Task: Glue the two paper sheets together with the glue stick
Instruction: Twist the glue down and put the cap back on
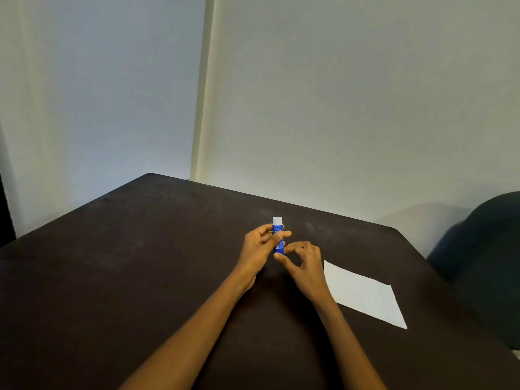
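Note:
A blue glue stick with a white cap stands upright above the middle of the dark table. My left hand grips its barrel between thumb and fingers. My right hand pinches the lower end of the stick with thumb and fingertips. White paper lies flat on the table to the right of my right hand; I cannot tell whether it is one sheet or two stacked.
The table's far edge runs close to a pale wall with a corner behind it. A dark rounded chair back stands at the table's right side.

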Available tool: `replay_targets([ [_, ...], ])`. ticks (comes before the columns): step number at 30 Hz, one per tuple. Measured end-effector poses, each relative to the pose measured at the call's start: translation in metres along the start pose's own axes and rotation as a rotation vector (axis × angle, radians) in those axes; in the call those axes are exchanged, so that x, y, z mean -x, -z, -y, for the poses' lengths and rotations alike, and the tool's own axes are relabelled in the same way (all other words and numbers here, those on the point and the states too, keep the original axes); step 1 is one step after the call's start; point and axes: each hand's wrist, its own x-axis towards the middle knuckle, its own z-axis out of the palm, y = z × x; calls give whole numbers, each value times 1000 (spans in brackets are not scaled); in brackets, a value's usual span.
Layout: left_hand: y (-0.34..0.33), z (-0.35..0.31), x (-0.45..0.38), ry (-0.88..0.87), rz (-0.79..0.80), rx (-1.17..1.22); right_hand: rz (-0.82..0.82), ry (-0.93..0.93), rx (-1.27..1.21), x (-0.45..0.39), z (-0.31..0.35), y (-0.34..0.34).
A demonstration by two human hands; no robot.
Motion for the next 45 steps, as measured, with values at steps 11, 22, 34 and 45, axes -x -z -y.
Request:
replay_targets([
  [11,4,0,-2,-44,-212,42,53,4,-46,-3,1,-6],
  [22,11,9,-10,-35,-309,-141,238,-197,408,-74,23,-25],
  [34,2,11,-6,-5,-107,-316,-290,-247,-903,-24,14,3],
  [45,2,9,-1,-10,14,-435,-242,-205,-711,-13,16,-7],
])
